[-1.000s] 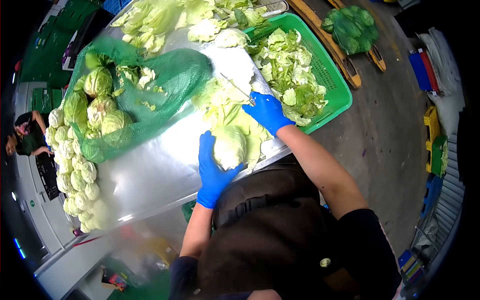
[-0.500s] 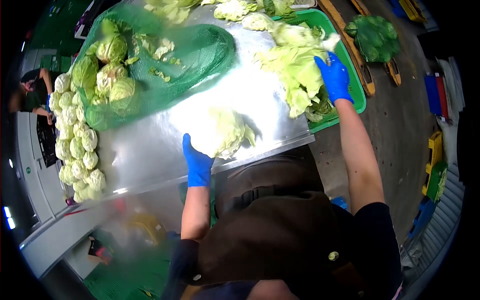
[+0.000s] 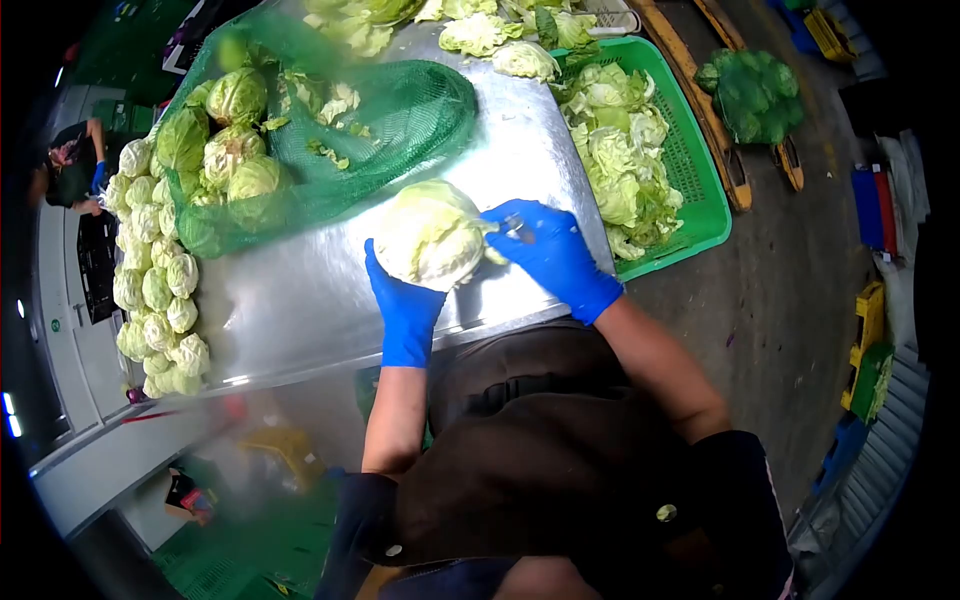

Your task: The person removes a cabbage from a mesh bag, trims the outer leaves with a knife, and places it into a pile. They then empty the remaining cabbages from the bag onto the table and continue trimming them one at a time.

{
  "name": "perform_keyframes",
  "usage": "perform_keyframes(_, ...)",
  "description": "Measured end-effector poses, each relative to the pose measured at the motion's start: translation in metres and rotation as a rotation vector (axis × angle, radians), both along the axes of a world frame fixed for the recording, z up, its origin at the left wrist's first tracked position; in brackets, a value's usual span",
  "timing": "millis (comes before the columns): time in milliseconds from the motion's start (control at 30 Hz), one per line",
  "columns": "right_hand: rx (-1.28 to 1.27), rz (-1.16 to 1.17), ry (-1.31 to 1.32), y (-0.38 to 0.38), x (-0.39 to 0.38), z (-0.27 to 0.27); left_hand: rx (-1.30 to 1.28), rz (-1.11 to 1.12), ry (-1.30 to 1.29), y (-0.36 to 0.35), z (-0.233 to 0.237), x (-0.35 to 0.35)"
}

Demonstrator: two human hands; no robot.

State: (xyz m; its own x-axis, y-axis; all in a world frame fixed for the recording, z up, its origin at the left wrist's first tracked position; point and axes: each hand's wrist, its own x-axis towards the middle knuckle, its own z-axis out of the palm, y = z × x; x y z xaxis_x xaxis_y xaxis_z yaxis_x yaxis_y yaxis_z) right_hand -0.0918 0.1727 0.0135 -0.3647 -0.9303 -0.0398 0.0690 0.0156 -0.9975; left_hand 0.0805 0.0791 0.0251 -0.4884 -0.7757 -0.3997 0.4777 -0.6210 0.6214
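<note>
Bright light is glaring off my table (image 3: 545, 190) around 12 o'clock, and small blue-white lights (image 3: 12, 415) are glowing near 9 o'clock. Haze is smearing the view at 8 o'clock. My right grip (image 3: 505, 227) is blurring slightly. The wide lens is bending the outer edges, and blackness is swallowing the corners.

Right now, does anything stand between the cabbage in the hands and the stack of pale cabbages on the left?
Nothing visible blocks the cabbage from the lower stack: only bare metal table lies between. Towards the upper stack, the green net, with cabbages inside, is in the way.
</note>
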Motion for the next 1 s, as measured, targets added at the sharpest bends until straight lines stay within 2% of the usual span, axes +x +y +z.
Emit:
perform_keyframes(33, 0.023, -0.005, -0.068, 0.001, -0.009, -0.009, 0.138, -0.006, 0.092, -0.005, -0.008, 0.005)
perform_keyframes(67, 0.074, -0.104, 0.011, 0.000, -0.020, -0.016, 0.283, -0.004, 0.176, -0.009, -0.016, 0.009)
perform_keyframes(167, 0.225, -0.369, 0.124, 0.003, -0.065, -0.019, 0.169, -0.067, -0.036, -0.006, -0.026, 0.009)
perform_keyframes(200, 0.434, -0.286, 0.367, 0.004, -0.077, -0.016, 0.142, -0.115, -0.080, -0.006, -0.031, 0.010)
perform_keyframes(300, 0.082, -0.035, 0.162, 0.012, -0.042, -0.001, 0.064, -0.261, -0.401, 0.001, -0.032, 0.001)
perform_keyframes(367, 0.186, 0.232, 0.220, 0.018, -0.023, 0.000, 0.112, -0.328, -0.460, 0.004, -0.052, -0.004)
perform_keyframes(433, 0.133, 0.117, 0.206, 0.024, -0.011, -0.029, 0.199, -0.435, -0.494, 0.007, -0.062, -0.002)
perform_keyframes(467, 0.243, 0.118, 0.047, 0.025, -0.017, -0.025, 0.206, -0.485, -0.511, 0.008, -0.060, 0.002)
perform_keyframes(567, 0.423, 0.092, -0.310, 0.026, -0.032, -0.020, -0.169, -0.509, -0.753, 0.028, -0.037, -0.004)
perform_keyframes(600, 0.396, 0.080, -0.335, 0.027, -0.033, -0.029, -0.319, -0.490, -0.699, 0.035, -0.038, -0.007)
perform_keyframes(700, 0.407, 0.015, -0.338, 0.024, -0.032, -0.026, -0.832, -0.387, -0.759, 0.041, -0.062, -0.025)
perform_keyframes(767, 0.419, -0.043, -0.294, 0.021, -0.031, -0.033, -0.854, -0.357, -0.797, 0.034, -0.066, -0.037)
perform_keyframes(800, 0.441, -0.020, -0.173, 0.021, -0.034, -0.042, -0.885, -0.359, -0.834, 0.030, -0.066, -0.042)
perform_keyframes(900, 0.506, -0.127, 0.600, 0.029, -0.044, -0.033, -0.921, -0.355, -0.942, 0.023, -0.061, -0.058)
perform_keyframes(933, 0.562, -0.056, 0.831, 0.033, -0.050, -0.018, -0.913, -0.365, -0.965, 0.021, -0.060, -0.063)
perform_keyframes(1000, 0.449, -0.031, 0.960, 0.038, -0.052, -0.009, -0.936, -0.372, -1.014, 0.016, -0.055, -0.072)
